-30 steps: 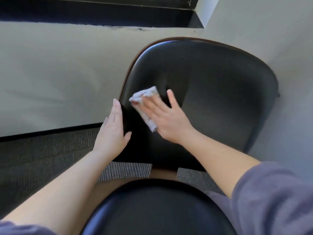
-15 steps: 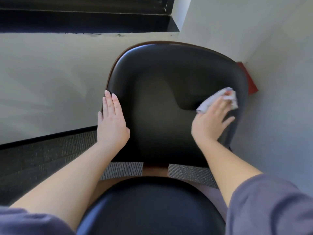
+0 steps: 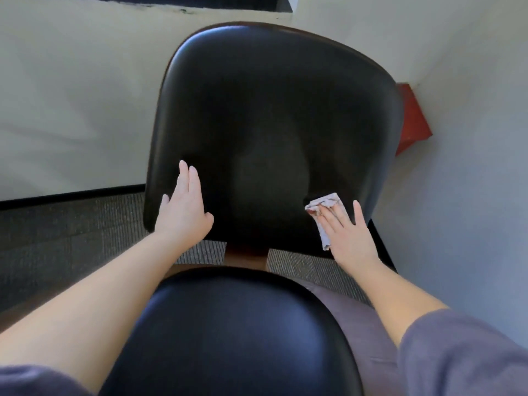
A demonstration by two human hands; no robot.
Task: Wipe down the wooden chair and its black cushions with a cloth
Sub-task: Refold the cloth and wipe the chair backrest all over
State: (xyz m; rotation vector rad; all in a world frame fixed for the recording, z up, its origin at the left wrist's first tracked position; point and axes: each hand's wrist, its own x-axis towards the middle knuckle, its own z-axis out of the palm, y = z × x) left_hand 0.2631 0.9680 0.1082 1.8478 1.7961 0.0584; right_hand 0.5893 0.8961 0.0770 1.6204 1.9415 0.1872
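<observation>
A large black cushion [image 3: 271, 115] with a thin brown wooden rim [image 3: 314, 31] fills the middle of the view. A second black cushion [image 3: 237, 332] lies close to me at the bottom, joined to the first by a wooden piece [image 3: 245, 257]. My left hand [image 3: 184, 207] rests flat, fingers together, on the lower left edge of the large cushion. My right hand [image 3: 350, 235] presses a small pale crumpled cloth [image 3: 324, 205] flat against the cushion's lower right part. The cloth sticks out past my fingertips and below my palm.
Pale walls stand behind and to the right of the chair. A red object [image 3: 411, 118] shows between the cushion and the right wall. Grey carpet [image 3: 71, 224] with a black baseboard [image 3: 71, 195] lies on the left. My purple sleeve [image 3: 463, 355] is at the bottom right.
My right hand has slid the cloth from the cushion's left side across to its right edge, then down to the lower right. My left hand has stayed on the left edge.
</observation>
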